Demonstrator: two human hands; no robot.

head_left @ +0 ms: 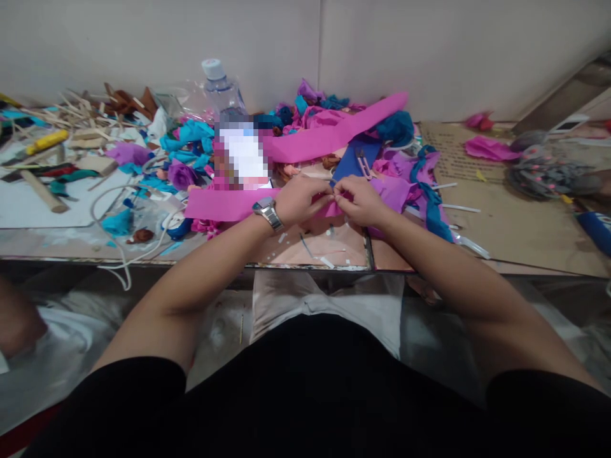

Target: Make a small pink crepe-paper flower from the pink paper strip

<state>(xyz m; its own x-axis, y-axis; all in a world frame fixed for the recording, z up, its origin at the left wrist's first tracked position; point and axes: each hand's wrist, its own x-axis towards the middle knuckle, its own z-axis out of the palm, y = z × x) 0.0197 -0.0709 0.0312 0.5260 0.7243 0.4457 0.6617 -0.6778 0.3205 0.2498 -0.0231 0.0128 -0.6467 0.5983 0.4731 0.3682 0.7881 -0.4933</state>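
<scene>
My left hand (303, 198), with a metal watch on its wrist, and my right hand (359, 198) meet over the front of the table. Both are closed in a pinch on a pink crepe paper strip (224, 204). It runs out to the left beneath my left wrist, and its pinched part is mostly covered by my fingers. A second, longer pink strip (329, 137) lies behind them. Just beyond my right hand are a blue flat piece (351, 159) and a pink clip-like item (364, 166). Purple crepe paper (392, 191) lies beside that hand.
A lit phone (245, 152) and a clear bottle (224, 89) stand behind my left hand. Crepe flowers (184, 173), a white cable (98, 207) and wooden sticks (88, 117) cover the left side. Cardboard (496, 235) lies right. Another person's arm (19, 318) shows lower left.
</scene>
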